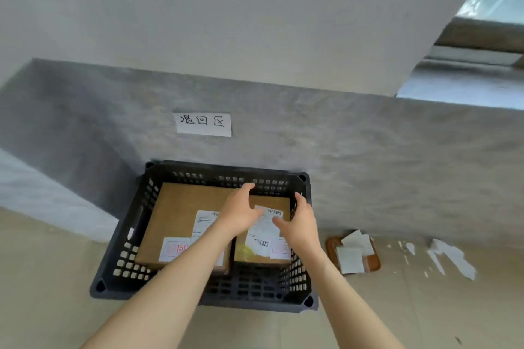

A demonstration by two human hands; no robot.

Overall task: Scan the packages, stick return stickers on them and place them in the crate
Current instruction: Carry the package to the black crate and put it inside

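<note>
A black perforated crate (119, 238) stands on the floor against a grey wall. Two brown cardboard packages lie flat inside it. The larger package (181, 212) fills the left side and carries a shipping label and a red-printed return sticker (174, 249). The smaller package (265, 241) lies on the right, also with a label and a return sticker (280, 249). My left hand (241, 212) hovers over the seam between the packages with fingers spread. My right hand (302, 224) is at the smaller package's right edge, fingers extended; whether either hand touches it is unclear.
A paper sign (203, 125) with handwritten characters is stuck on the wall above the crate. To the right on the floor sits a small wooden tray (371, 262) holding white sticker backings, with torn paper scraps (450, 258) beyond it. A window opening is at upper right.
</note>
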